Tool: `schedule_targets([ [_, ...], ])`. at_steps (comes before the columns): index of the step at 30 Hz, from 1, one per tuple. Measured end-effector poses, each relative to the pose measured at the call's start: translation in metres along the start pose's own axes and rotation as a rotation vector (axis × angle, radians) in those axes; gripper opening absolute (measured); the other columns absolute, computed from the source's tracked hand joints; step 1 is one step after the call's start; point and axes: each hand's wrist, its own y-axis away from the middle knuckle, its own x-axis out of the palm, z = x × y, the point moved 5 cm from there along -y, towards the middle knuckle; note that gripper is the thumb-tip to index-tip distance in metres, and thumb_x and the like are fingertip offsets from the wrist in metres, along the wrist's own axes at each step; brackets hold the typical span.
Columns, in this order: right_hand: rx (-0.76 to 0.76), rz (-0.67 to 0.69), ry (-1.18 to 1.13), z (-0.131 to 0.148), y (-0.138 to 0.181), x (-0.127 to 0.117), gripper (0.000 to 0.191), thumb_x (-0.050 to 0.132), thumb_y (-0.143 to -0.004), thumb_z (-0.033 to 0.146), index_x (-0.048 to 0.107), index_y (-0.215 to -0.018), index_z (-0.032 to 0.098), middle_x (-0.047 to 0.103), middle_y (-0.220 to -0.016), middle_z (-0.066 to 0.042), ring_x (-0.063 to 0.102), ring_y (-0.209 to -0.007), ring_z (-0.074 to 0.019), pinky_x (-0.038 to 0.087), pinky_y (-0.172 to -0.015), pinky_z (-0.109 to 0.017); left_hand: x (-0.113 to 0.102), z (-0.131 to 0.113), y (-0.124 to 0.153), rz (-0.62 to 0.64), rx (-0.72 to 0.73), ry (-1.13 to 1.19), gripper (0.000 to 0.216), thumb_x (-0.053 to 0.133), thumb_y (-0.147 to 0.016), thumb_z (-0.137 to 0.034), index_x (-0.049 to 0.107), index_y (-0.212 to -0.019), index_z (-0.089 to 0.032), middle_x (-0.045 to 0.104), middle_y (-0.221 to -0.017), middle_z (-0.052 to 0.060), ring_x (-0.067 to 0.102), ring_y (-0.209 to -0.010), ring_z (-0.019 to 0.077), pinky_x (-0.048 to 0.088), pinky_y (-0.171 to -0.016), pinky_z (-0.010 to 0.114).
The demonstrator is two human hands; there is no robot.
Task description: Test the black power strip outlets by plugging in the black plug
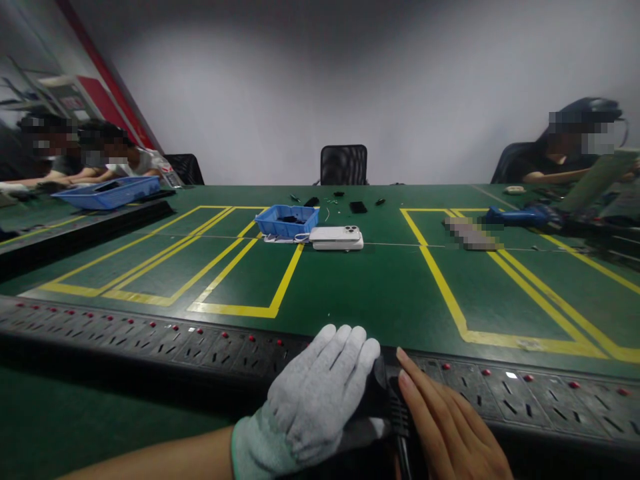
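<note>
My left hand (317, 397), in a pale grey glove with a green cuff, lies over the black power strip at the near table edge. Its fingers stretch forward side by side, while the thumb reaches under to a black power plug (399, 413), which sits between thumb and forefinger. A black cord (404, 460) runs from the plug toward me. Bare and ungloved, my right hand (445, 420) rests along the plug's right side with straight fingers. Its thumb is hidden. How far the plug sits in a socket cannot be seen.
The long power strip (165, 343) with red switches lines the near edge of the green table (360, 287). Yellow tape marks rectangles. Farther off are a blue basket (287, 223), a white phone on a white box (336, 238) and small black pieces. People sit left and right.
</note>
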Motion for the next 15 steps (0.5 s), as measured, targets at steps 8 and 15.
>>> schedule_targets([
  [8,0.013,-0.027,-0.062,-0.0011,-0.0044,-0.0072,0.066,0.041,-0.08,0.013,0.021,-0.143,0.011,0.041,-0.137,-0.017,0.056,-0.11,-0.0225,0.049,-0.083,-0.031,-0.001,0.0,-0.001,-0.012,-0.016,0.018,0.071,0.038,-0.084,-0.061,0.051,-0.124,-0.004,0.057,-0.122,0.017,0.051,-0.116,0.0289,0.042,-0.1,0.042],
  [15,0.007,-0.065,-0.101,0.0009,-0.0062,-0.0099,0.066,0.044,-0.077,0.008,0.029,-0.14,0.018,0.028,-0.145,-0.017,0.056,-0.11,-0.0246,0.05,-0.079,-0.033,-0.0033,0.0009,-0.0018,-0.029,-0.026,0.027,0.068,0.038,-0.085,-0.059,0.053,-0.122,-0.003,0.059,-0.12,0.016,0.053,-0.113,0.029,0.043,-0.098,0.042],
])
